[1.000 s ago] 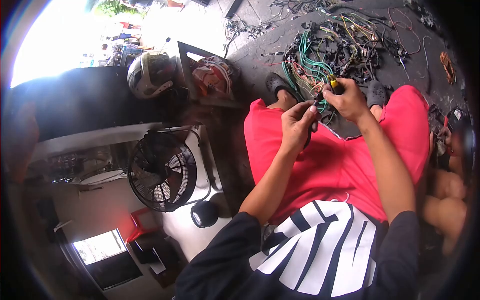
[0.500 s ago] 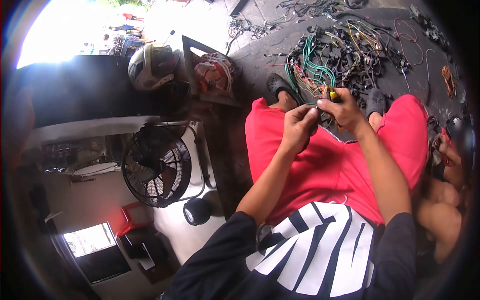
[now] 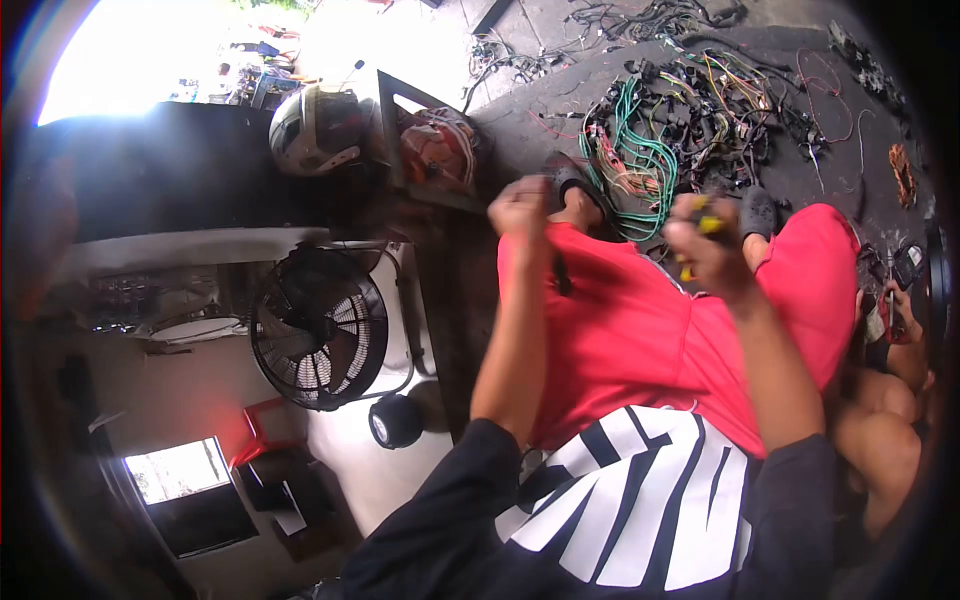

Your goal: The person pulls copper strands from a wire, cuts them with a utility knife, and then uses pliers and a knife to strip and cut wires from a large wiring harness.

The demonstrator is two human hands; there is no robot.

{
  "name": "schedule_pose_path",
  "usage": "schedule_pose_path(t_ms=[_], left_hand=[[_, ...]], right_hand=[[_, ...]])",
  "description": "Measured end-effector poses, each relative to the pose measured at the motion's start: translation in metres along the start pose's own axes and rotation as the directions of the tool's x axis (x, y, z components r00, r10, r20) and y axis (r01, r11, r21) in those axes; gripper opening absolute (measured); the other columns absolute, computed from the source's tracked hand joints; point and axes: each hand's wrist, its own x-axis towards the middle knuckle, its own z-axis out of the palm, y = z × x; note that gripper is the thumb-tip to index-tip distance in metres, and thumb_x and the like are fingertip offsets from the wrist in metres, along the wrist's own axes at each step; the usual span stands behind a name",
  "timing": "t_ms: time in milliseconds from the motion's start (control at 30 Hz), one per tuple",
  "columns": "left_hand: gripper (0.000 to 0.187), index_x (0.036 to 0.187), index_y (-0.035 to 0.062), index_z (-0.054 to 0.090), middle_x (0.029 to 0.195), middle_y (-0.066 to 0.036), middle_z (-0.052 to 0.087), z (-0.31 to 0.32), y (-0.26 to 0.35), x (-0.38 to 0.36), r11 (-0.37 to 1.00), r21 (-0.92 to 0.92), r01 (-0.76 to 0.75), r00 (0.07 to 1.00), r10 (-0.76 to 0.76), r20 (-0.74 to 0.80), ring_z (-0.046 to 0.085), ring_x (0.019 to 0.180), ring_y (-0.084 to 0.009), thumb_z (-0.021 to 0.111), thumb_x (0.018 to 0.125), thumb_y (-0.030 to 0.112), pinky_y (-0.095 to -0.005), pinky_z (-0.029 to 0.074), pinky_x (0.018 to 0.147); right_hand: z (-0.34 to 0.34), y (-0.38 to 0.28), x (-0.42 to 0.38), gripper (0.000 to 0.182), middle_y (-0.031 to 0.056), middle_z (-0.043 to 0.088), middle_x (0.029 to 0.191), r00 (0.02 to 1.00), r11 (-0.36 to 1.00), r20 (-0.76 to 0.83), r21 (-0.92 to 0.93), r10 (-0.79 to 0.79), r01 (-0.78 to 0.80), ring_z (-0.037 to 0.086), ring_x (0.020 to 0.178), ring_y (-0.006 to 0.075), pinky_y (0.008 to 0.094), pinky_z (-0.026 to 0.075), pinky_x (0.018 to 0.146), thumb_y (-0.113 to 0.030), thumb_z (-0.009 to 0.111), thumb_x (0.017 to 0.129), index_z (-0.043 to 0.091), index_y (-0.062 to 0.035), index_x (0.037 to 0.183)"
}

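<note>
My right hand (image 3: 703, 245), blurred by motion, is closed on a yellow and black tool (image 3: 709, 217) above the gap between my knees. To the left, my left hand (image 3: 521, 208) is raised near my left knee with its fingers closed. Something dark hangs below that hand, too blurred to make out. Beyond my hands, green wires (image 3: 640, 160) lie looped on the dark ground beside a tangled heap of wires and black connectors (image 3: 715, 120).
A standing fan (image 3: 318, 330), a helmet (image 3: 312, 130) and a metal frame (image 3: 432, 150) are on the left. At the right edge, another person's hands (image 3: 902, 308) hold something. An orange bundle (image 3: 902, 176) lies at the upper right.
My hands were together at the wires and are now apart. The left one has moved left and up, the right one slightly right and down with the tool. The green wires lie away from my hands.
</note>
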Motion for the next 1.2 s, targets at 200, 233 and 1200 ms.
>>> schedule_pose_path(t_ms=[200,233,1200], left_hand=[[0.016,0.086,0.0034,0.056,0.06,0.0,0.047,-0.01,0.038,0.01,0.964,-0.145,0.222,0.932,-0.166,0.323,0.039,0.042,-0.0069,0.052,0.09,0.019,-0.0208,0.03,0.039],[0.017,0.089,0.0019,0.056,0.063,-0.001,0.049,0.006,0.04,0.005,0.948,-0.208,0.241,0.918,-0.153,0.367,0.039,0.042,-0.0076,0.053,0.09,0.018,-0.0213,0.031,0.04],[0.031,0.101,-0.0048,0.057,0.09,-0.008,0.063,0.049,-0.007,-0.068,0.998,-0.042,0.048,0.904,-0.025,0.427,0.061,0.08,-0.0129,0.068,0.072,-0.007,-0.0249,0.052,0.073]], right_hand=[[-0.023,0.005,0.021,0.015,-0.0013,0.056,0.06,0.976,0.967,-0.14,-0.17,0.165,-0.188,0.049,0.054,0.005,0.0219,0.038,0.05,-0.015,0.063,0.077,0.061,-0.0011,0.071],[-0.018,0.015,0.027,0.016,0.0011,0.06,0.065,0.994,0.96,-0.081,-0.266,0.074,-0.093,0.053,0.059,0.0076,0.0246,0.043,0.056,-0.015,0.065,0.075,0.063,0.0002,0.078],[0.003,0.02,0.026,0.008,-0.0019,0.058,0.067,0.93,0.926,0.018,-0.109,0.366,-0.362,0.051,0.059,0.0052,0.0211,0.041,0.055,-0.007,0.068,0.074,0.062,-0.0019,0.076]])
